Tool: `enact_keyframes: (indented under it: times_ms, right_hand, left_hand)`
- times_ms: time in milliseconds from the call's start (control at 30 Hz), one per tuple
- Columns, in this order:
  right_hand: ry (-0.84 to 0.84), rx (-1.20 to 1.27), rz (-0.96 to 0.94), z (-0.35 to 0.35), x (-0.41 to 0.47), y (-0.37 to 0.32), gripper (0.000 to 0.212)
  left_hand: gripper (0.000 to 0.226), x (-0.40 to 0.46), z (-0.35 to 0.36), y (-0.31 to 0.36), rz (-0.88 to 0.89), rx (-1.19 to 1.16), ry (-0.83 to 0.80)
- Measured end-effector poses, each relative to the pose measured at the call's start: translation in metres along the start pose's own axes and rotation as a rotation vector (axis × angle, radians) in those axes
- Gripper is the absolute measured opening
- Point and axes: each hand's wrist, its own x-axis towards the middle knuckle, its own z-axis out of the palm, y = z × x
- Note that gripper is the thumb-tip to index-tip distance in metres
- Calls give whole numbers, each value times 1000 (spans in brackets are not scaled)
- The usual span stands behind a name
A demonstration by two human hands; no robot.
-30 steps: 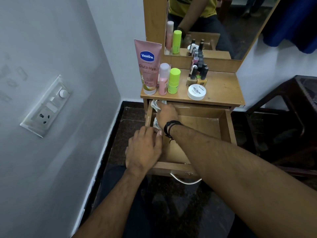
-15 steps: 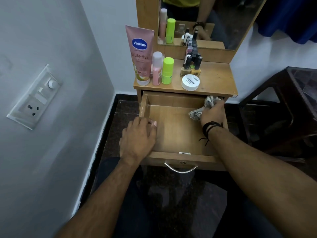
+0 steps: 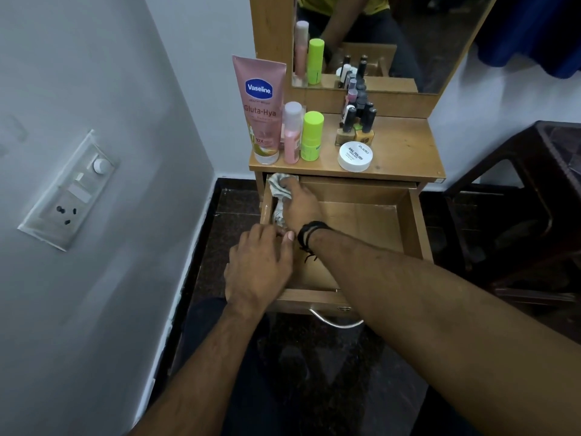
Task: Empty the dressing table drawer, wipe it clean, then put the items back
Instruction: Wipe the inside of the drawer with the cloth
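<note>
- Two hands at the pulled-out drawer (image 3: 361, 228) of the dressing table (image 3: 405, 152); judged step: wiping, w/ items not yet put back.
- Right hand (image 3: 300, 204) reaches across to the back-left corner, fingers curled on a crumpled grey cloth (image 3: 279, 196), pressing it vs. the left wall.
- Left hand (image 3: 257, 269) rests on the drawer's front-left edge, fingers bent over the rim, steadying it; holds nothing else.
- Drawer floor looks bare wood where visible; part is hidden under the right forearm.
- Items stand on the tabletop: Vaseline tube (image 3: 261, 108), pink bottle (image 3: 291, 132), green bottle (image 3: 312, 135), nail polish bottles (image 3: 356, 118), white jar (image 3: 355, 156).
- Risks, as I judge:
  - tall tube & bottles stand near the top's front edge, right above the wiping hand; a knock when the hand lifts could tip them into the drawer or onto the floor.
  - hard push at the back could shove the drawer in & pinch left fingers on the rim.
  - crossed arms block the view, so the front-left area may get missed.
  - drawer is far out; leaning weight on its front could strain or drop it.
</note>
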Motion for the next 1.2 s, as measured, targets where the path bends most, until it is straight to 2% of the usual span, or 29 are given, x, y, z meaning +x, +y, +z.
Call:
enact_keyframes:
  times_ms: [133,300,367,433,467,533,633,733,800,900,1000,1067,1133,1200]
  right_hand:
    - [184,94,203,-21,-4,30,37]
    - [508,394,476,-68,-18,77,38]
    - [645,484,536,-87,-18,88,44]
    - [707,502,543,-98,-18,90,45]
    - [677,488,552,-97,-19,88,44]
    - [512,418,519,-90,-24,77,42]
    - [253,232,237,-66,-37,61,38]
    - [127,82,-24,-45,-43,37,36]
    - [85,13,-153,-39,-42,17,39]
    - [-18,-116,-277,-28,-29,-3,40]
    - [-226,-258,-269,-12,-19,-16,38]
    - [-258,-257,-294,-9,-24,-18,37]
    - [-255,-309,-428,-14,-43,-16,29]
    - [-396,-323,-516,-14,-62,-9,23]
  left_hand:
    - [38,0,-1,0,1,-22,-4]
    - [37,-1,-1,1,11,-31,7]
    - [36,-1,-1,0,15,-38,20]
    - [35,-1,0,2,16,-38,21]
    - [35,0,1,2,12,-36,19]
    - [36,0,-1,3,-2,-53,32]
    - [34,-2,-5,3,-24,-172,158]
    - [43,-4,-7,4,-54,-299,327]
    - [54,-3,-7,5,-91,-353,369]
    - [61,-3,-6,5,-97,-387,393]
    - [66,-3,-6,3,-98,-388,390]
    - [66,-4,-6,3,-103,-390,388]
    - [66,-5,-5,5,-110,-396,380]
    - [63,-4,-5,4,-126,-403,373]
